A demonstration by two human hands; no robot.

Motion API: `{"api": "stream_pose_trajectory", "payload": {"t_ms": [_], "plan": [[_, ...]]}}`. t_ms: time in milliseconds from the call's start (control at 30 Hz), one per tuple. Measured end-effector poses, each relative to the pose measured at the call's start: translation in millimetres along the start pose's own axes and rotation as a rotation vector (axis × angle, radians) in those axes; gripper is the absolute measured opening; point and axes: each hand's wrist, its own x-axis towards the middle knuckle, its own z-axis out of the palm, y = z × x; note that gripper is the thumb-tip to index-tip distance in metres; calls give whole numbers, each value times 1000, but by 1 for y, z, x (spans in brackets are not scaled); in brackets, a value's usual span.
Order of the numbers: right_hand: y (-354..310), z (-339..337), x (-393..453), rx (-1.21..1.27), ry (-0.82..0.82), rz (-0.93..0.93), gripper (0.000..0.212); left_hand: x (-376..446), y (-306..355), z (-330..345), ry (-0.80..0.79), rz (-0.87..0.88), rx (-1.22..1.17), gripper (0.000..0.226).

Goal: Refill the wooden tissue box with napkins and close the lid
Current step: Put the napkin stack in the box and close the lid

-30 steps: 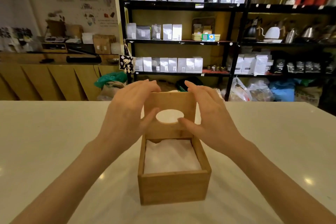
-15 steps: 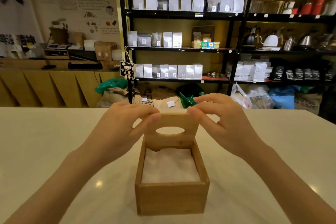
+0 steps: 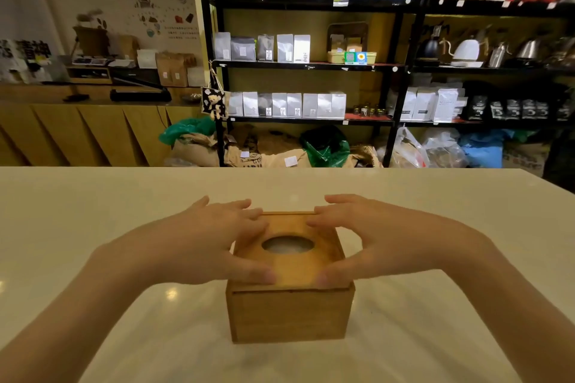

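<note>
The wooden tissue box (image 3: 289, 315) stands on the white counter (image 3: 93, 227) in front of me. Its lid (image 3: 292, 269) lies flat on top, and white napkins (image 3: 287, 245) show through the oval hole. My left hand (image 3: 214, 242) rests on the lid's left side, fingers straight toward the back edge and thumb at the front left corner. My right hand (image 3: 370, 239) mirrors it on the right side, thumb at the front right corner.
The counter's far edge runs across the middle of the view. Behind it stand black shelves (image 3: 311, 65) with bags and kettles, sacks on the floor, and a wooden sideboard (image 3: 77, 130) at left.
The lid stood upright at the box's back with both hands holding it; it has swung down flat over the napkins. Both hands came down with it and now lie on top.
</note>
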Motion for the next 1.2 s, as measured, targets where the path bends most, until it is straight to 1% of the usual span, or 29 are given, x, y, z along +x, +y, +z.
{"api": "stream_pose_trajectory", "payload": {"t_ms": [133,233,333,367,433,500,600,667,733,833,967,1033,1133,1200], "plan": [[0,5,5,-15,-38,0,81,3,3,3,-35,-10,8,78],[1,6,6,-2,-32,-7,80,4,3,5,-56,-15,-1,81],[3,6,7,13,-25,-11,77,6,-1,7,-88,-46,-8,90],[2,7,8,36,4,-23,72,8,-3,8,-95,-54,-3,94],[0,10,13,67,122,-77,51,11,-6,9,-113,-50,7,98],[-2,15,21,-6,249,-119,36,14,-8,9,-144,-35,-32,95],[-6,23,33,-149,319,-132,29,16,-8,8,-181,-21,-52,93],[-12,21,36,-177,343,-148,24,17,-8,7,-192,-12,-24,94],[-17,17,38,-197,330,-158,22,17,-8,7,-212,-8,-6,96],[-21,17,47,-343,218,-138,24,18,-9,8,-225,-8,12,96],[-23,18,62,-489,110,-143,38,18,-9,8,-227,-9,12,96],[-25,16,65,-501,79,-133,39,18,-8,8,-232,-10,13,96],[-27,19,69,-514,82,-122,37,18,-8,8,-243,-11,22,95],[-25,22,70,-474,87,-104,35,18,-8,9,-247,-14,18,95]]}}
